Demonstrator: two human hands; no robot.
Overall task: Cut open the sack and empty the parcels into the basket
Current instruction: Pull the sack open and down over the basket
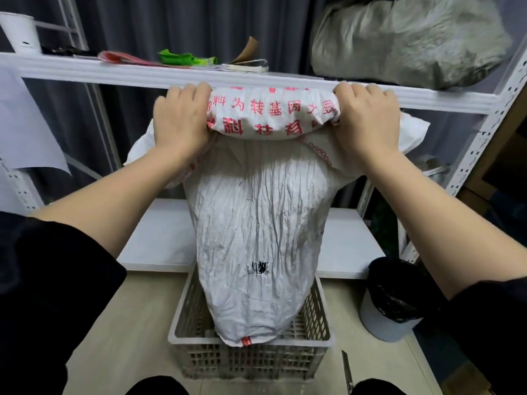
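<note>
A white woven sack with red printed characters hangs upside down, its lower end inside a white slatted plastic basket on the floor. My left hand grips the sack's raised end on the left, and my right hand grips it on the right, both at shelf height. The sack has a small torn hole low on its front. The basket's inside is mostly hidden by the sack, so no parcels are visible. A slim knife-like tool lies on the floor right of the basket.
A white metal shelf rack stands just behind the sack, its upper board holding papers, a green cloth and a grey stuffed bag. A lower white board sits behind the basket. A bin with a black liner stands at the right.
</note>
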